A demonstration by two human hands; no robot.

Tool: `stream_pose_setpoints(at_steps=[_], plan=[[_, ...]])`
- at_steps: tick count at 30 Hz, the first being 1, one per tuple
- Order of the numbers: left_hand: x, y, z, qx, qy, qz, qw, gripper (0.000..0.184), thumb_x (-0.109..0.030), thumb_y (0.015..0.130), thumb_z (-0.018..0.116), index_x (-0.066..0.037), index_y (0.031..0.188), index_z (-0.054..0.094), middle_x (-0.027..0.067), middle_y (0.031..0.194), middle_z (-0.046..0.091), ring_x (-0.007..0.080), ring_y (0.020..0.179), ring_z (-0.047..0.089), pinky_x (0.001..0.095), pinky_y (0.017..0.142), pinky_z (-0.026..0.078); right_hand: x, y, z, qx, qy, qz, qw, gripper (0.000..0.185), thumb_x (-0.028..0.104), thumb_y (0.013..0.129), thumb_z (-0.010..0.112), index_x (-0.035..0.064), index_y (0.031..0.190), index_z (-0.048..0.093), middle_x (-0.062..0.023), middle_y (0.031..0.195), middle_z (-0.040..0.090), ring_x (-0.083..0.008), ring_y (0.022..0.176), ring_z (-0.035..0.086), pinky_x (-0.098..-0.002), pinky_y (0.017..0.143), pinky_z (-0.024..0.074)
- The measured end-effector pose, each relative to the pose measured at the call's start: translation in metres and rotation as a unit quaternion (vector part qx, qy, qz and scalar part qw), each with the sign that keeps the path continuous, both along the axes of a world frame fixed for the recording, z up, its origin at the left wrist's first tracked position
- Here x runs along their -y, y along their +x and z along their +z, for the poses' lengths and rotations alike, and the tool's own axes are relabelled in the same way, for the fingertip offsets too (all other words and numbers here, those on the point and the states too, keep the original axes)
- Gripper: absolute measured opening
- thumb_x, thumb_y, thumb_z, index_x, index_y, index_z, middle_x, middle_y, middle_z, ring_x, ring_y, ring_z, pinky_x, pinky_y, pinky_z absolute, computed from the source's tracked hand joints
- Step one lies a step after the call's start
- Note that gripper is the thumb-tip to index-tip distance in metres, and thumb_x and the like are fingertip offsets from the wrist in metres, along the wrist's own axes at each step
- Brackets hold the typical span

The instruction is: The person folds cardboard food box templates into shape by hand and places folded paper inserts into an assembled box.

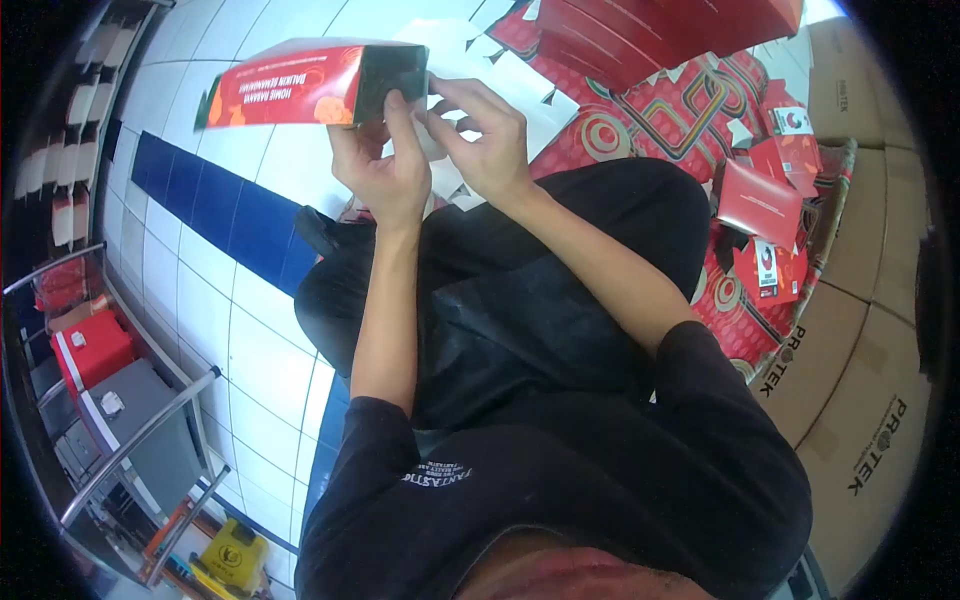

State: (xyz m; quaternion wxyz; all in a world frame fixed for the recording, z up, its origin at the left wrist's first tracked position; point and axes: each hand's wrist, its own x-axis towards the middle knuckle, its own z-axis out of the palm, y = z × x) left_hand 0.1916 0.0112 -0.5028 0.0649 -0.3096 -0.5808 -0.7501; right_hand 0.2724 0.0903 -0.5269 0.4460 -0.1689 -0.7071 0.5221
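A red printed cardboard box (290,85) with a dark green end panel is held up at the upper left of the middle. My left hand (388,165) grips it from below near that end, its thumb pressed on the green panel. At the right edge of the same end, my right hand (485,140) has its fingers bent and its fingertips pinched against the box. The exact grip of those fingertips is partly hidden. White sheets of cut card (530,100) lie on the floor behind my right hand.
A large red carton (660,40) stands at the top right on a red patterned mat (640,120). Several red boxes (760,205) lie to my right. Brown cartons (840,370) line the right side. A metal-framed rack (140,430) stands at the left, over white tiles (265,370).
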Motion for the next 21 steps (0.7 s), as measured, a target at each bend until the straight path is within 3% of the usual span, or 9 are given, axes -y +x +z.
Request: stream_pose_setpoints(at_steps=[2,6,9,11,12,14,16,19,21], plan=[[0.006,-0.005,-0.001,-0.064,-0.063,0.013,0.996,0.037,0.001,0.105,0.069,0.008,0.138,0.055,0.0181,0.121,0.073,0.0221,0.104,0.077,0.0327,0.086,0.066,-0.003,-0.002,-0.002,-0.020,0.052,-0.020,0.998,0.042,-0.001,0.091,0.080,-0.0006,0.132,0.077,-0.0158,0.123,0.078,-0.0244,0.100,0.080,-0.0335,0.077,0.0663],[0.012,-0.010,-0.008,-0.169,-0.138,0.062,0.974,0.036,0.001,0.105,0.069,0.008,0.137,0.055,0.0185,0.121,0.073,0.0221,0.105,0.077,0.0333,0.087,0.066,-0.012,-0.004,-0.005,-0.071,0.154,-0.060,0.984,0.039,0.000,0.093,0.078,0.0010,0.131,0.077,-0.0169,0.125,0.077,-0.0271,0.098,0.080,-0.0347,0.078,0.0653],[0.011,-0.015,-0.013,-0.241,-0.183,0.083,0.950,0.039,0.002,0.105,0.069,0.009,0.140,0.053,0.0186,0.125,0.071,0.0223,0.106,0.076,0.0342,0.088,0.066,-0.016,0.003,0.005,-0.038,0.200,-0.040,0.978,0.039,0.001,0.091,0.077,0.0043,0.130,0.079,-0.0154,0.125,0.077,-0.0276,0.100,0.080,-0.0360,0.079,0.0656],[0.006,-0.013,-0.008,-0.112,-0.075,0.043,0.990,0.036,0.002,0.107,0.066,0.006,0.139,0.050,0.0175,0.128,0.068,0.0223,0.108,0.075,0.0344,0.088,0.066,-0.021,0.004,0.004,-0.028,0.248,-0.025,0.968,0.040,0.001,0.090,0.077,0.0060,0.129,0.079,-0.0144,0.126,0.077,-0.0274,0.100,0.080,-0.0359,0.079,0.0659],[0.008,-0.015,-0.005,-0.112,-0.076,0.046,0.990,0.036,0.002,0.107,0.066,0.006,0.139,0.050,0.0175,0.128,0.068,0.0223,0.108,0.075,0.0344,0.088,0.066,-0.022,0.004,0.002,-0.019,0.296,-0.013,0.955,0.041,0.000,0.088,0.077,0.0077,0.128,0.080,-0.0134,0.127,0.077,-0.0271,0.101,0.080,-0.0358,0.079,0.0662],[0.012,-0.021,0.002,0.003,-0.005,0.008,1.000,0.030,0.001,0.109,0.063,0.003,0.135,0.049,0.0161,0.129,0.065,0.0220,0.110,0.073,0.0343,0.087,0.067,-0.017,0.003,0.003,-0.017,0.322,-0.010,0.946,0.042,0.000,0.087,0.077,0.0088,0.128,0.080,-0.0125,0.127,0.077,-0.0262,0.100,0.080,-0.0352,0.078,0.0665],[0.016,-0.026,0.004,-0.009,-0.022,0.008,1.000,0.024,0.000,0.110,0.061,0.000,0.131,0.050,0.0143,0.126,0.066,0.0209,0.109,0.073,0.0349,0.087,0.067,-0.011,0.004,0.003,-0.016,0.349,-0.009,0.937,0.043,0.000,0.086,0.077,0.0098,0.127,0.081,-0.0116,0.127,0.077,-0.0253,0.098,0.080,-0.0347,0.077,0.0668],[0.016,-0.021,0.003,0.085,-0.030,-0.091,0.992,0.020,-0.003,0.110,0.065,-0.003,0.123,0.050,0.0161,0.125,0.067,0.0198,0.110,0.072,0.0378,0.093,0.064,-0.008,0.006,-0.001,0.008,0.310,0.000,0.951,0.041,0.000,0.087,0.078,0.0090,0.127,0.080,-0.0119,0.127,0.076,-0.0264,0.098,0.080,-0.0355,0.078,0.0675],[0.010,-0.016,-0.005,0.123,0.004,-0.136,0.983,0.026,-0.006,0.110,0.067,-0.004,0.132,0.052,0.0126,0.130,0.066,0.0196,0.117,0.069,0.0398,0.096,0.065,-0.013,0.004,-0.003,-0.011,0.296,-0.023,0.955,0.038,0.001,0.087,0.079,0.0081,0.125,0.081,-0.0124,0.125,0.075,-0.0280,0.100,0.080,-0.0366,0.080,0.0680]])
